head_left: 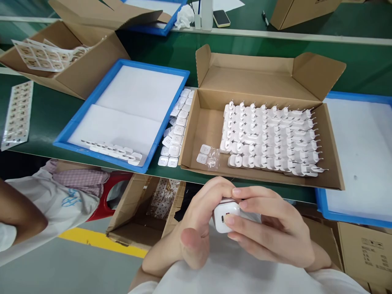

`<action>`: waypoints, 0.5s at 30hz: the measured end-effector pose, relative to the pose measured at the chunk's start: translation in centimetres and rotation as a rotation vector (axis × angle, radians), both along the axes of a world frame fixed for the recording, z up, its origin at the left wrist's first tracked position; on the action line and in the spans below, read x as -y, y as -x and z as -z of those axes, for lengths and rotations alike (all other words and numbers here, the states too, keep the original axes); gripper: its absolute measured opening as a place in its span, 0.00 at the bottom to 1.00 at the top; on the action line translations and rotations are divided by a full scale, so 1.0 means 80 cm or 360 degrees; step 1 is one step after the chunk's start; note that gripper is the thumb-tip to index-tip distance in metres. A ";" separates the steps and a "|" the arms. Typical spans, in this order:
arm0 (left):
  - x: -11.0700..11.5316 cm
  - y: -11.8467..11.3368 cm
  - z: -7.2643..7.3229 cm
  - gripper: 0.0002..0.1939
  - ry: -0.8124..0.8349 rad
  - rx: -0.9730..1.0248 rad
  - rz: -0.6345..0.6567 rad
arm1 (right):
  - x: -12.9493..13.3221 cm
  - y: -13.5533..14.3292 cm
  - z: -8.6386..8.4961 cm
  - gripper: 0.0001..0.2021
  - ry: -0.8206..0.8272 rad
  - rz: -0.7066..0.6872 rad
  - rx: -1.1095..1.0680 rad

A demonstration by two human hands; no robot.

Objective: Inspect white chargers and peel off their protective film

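A white charger block (226, 216) with a small port faces up between my hands, in front of my body. My left hand (203, 222) wraps round its left and far sides, thumb raised. The fingers of my right hand (269, 224) press on its right side and top face. Beyond them, a cardboard box (211, 98) holds rows of white plug chargers (263, 134), pins up. Small clear-wrapped pieces (203, 154) lie in the box's left part. White blocks (175, 141) are grouped beside the box.
At the left, a blue-rimmed tray (122, 63) holds a row of chargers (113, 151). An open carton (92, 67) with sticker sheets (52, 55) stands behind it. Another blue tray (361, 163) is at the right. A person's arm (21, 208) shows at the lower left.
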State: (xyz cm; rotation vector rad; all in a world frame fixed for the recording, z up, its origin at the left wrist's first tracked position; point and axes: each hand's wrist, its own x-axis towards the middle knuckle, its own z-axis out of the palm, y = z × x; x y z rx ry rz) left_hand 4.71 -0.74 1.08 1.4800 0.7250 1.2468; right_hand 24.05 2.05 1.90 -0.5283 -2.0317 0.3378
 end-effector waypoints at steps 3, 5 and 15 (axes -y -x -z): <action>0.002 0.000 0.001 0.44 0.0016 -0.0002 -0.0004 | 0.000 0.002 0.000 0.07 0.0027 0.0005 0.0000; 0.003 -0.001 0.003 0.45 0.0022 -0.0001 -0.0024 | 0.000 0.003 -0.001 0.07 0.0033 0.0014 -0.0001; 0.002 -0.006 -0.001 0.42 0.0100 0.0057 -0.0087 | -0.001 0.001 0.007 0.14 0.0019 -0.0074 0.0025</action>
